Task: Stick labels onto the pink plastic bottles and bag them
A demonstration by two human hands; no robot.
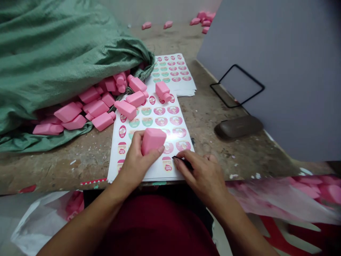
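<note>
On the left, a pink bottle point(153, 141) is gripped in the left hand point(135, 156), held up over the sticker sheets point(153, 170) on the tabletop point(210, 124), and just right of it a thin black tool point(183, 162) is pinched in the right hand point(201, 172), hands apart.

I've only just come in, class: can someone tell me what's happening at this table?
A person's left hand holds a pink bottle over a stack of sticker sheets. The right hand holds a thin black tool, its tip at the sheet beside a sticker near the bottom edge. More pink bottles spill from a green sack on the left, a few lying on the sheets. To the right, a dark case lies on the table.
</note>
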